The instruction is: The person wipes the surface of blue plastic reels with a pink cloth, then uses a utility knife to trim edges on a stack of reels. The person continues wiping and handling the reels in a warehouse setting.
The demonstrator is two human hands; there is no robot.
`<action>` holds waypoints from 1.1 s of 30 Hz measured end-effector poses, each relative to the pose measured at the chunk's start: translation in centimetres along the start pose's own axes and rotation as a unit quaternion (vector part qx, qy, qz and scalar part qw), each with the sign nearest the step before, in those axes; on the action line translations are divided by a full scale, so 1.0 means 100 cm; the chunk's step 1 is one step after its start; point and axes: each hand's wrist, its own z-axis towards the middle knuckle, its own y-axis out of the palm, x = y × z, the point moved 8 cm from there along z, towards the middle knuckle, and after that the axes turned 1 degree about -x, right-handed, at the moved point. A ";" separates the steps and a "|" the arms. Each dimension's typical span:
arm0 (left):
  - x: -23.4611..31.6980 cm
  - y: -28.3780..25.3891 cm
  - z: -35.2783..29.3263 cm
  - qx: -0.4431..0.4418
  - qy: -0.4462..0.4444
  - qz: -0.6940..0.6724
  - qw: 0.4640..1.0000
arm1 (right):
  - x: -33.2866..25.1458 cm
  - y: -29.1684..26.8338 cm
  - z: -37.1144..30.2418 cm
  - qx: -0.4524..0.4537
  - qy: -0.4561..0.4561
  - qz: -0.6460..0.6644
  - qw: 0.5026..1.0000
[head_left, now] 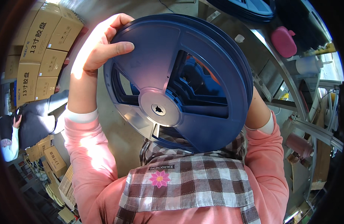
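Note:
A stack of large dark blue plastic reels point(213, 128) is held up in front of my chest, tilted, with a pale round hub and cut-out windows in the near one. My left hand point(108, 44) grips the rim at the upper left, its thumb flat on the near face and its fingers round behind the edge. From the right, my right forearm point(257, 108) passes behind the stack. A bit of my right hand point(211, 71) shows through a window, against the far side of the reels; most of its fingers are hidden.
Cardboard boxes point(45, 56) are piled at the left. Another person point(17, 125) is near them. More blue reels point(250, 9) lie at the top right, by a metal-framed table point(299, 100). A pink case point(283, 41) and a whitish container point(306, 65) are on the right.

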 end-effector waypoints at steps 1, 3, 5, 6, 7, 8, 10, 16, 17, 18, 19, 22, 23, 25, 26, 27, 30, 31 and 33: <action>-0.002 -0.001 0.000 0.002 0.006 0.002 1.000 | 0.002 0.008 0.001 0.000 -0.008 -0.018 1.000; -0.003 -0.002 -0.001 0.004 0.010 0.005 1.000 | 0.004 0.017 0.001 0.000 -0.021 -0.056 0.998; -0.004 -0.002 -0.002 0.002 0.008 0.008 1.000 | 0.002 0.021 -0.003 -0.006 -0.032 -0.090 0.995; -0.004 -0.003 -0.003 0.000 0.010 0.007 1.000 | -0.001 0.020 -0.006 -0.009 -0.039 -0.109 0.993; -0.005 -0.003 -0.003 -0.003 0.012 0.007 1.000 | -0.003 0.018 -0.008 -0.012 -0.045 -0.121 0.992; -0.005 -0.003 -0.003 -0.005 0.014 0.007 1.000 | -0.005 0.014 -0.011 -0.013 -0.050 -0.133 0.990; -0.002 -0.003 -0.002 -0.005 0.028 0.007 1.000 | -0.007 -0.004 -0.016 -0.004 -0.064 -0.147 0.987; -0.006 0.003 -0.001 0.004 0.011 -0.039 0.999 | -0.027 -0.065 -0.020 0.107 0.010 -0.536 0.837; -0.010 0.001 0.001 -0.003 -0.011 -0.028 1.000 | -0.019 -0.071 -0.023 0.107 0.012 -0.518 0.849; -0.014 0.002 0.002 -0.009 -0.023 -0.039 0.999 | -0.021 -0.068 -0.023 0.107 0.013 -0.498 0.860; -0.017 0.004 0.003 -0.014 -0.035 -0.050 0.998 | -0.028 -0.064 -0.026 0.116 -0.002 -0.496 0.860; -0.014 0.009 0.008 -0.002 0.017 -0.043 0.999 | -0.056 -0.071 -0.020 0.081 0.042 -0.298 0.950; -0.011 0.010 0.008 0.006 0.048 -0.033 0.998 | -0.060 -0.074 -0.022 0.072 0.079 -0.195 0.975; -0.014 0.004 0.009 0.021 0.068 -0.018 0.997 | -0.076 -0.079 -0.023 0.019 0.087 -0.029 0.996; -0.013 0.002 0.008 0.018 0.065 -0.019 0.998 | -0.088 -0.080 -0.021 -0.025 0.059 0.031 0.997; -0.013 0.002 0.008 0.012 0.064 -0.020 0.998 | -0.103 -0.074 -0.019 -0.059 0.020 0.088 0.994; -0.007 0.005 0.005 -0.024 0.035 -0.041 0.998 | -0.090 -0.072 -0.011 -0.130 0.039 0.272 0.953; -0.005 0.005 0.005 -0.027 0.036 -0.042 0.998 | -0.072 -0.076 -0.006 -0.127 0.032 0.220 0.967; -0.002 0.004 0.003 -0.025 0.036 -0.036 0.998 | -0.034 -0.076 0.001 -0.087 0.049 0.152 0.983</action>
